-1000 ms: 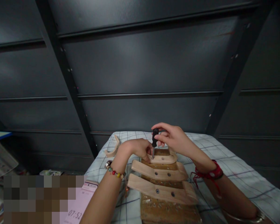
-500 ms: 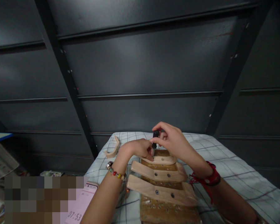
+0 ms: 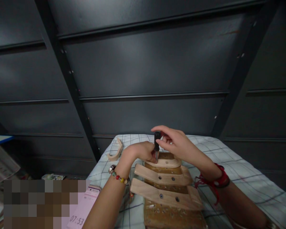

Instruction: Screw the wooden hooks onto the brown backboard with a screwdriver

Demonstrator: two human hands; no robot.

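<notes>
A screwdriver point(image 3: 157, 138) with a black handle stands nearly upright over the farthest curved wooden piece point(image 3: 169, 163). My right hand point(image 3: 173, 140) has its thumb and fingers at the handle, the index finger lifted over its top. Low by the shaft, my left hand point(image 3: 146, 152) has its fingers closed at the left end of that wooden piece; what they pinch is hidden. Nearer to me, a second wooden piece point(image 3: 165, 178) and a third wooden piece point(image 3: 169, 197), each with two dark screws, lie across a brown taped block point(image 3: 173, 214).
A loose curved wooden piece point(image 3: 116, 152) lies on the checked cloth point(image 3: 248, 178), left of my left hand. A phone point(image 3: 88, 203) with a lit screen is beside my left forearm. Behind the cloth rises a dark panelled wall point(image 3: 147, 116).
The screwdriver has become more upright and shifted slightly left, and its shaft now shows. My right hand's fingers have moved round the handle. My left hand stays nearly in place.
</notes>
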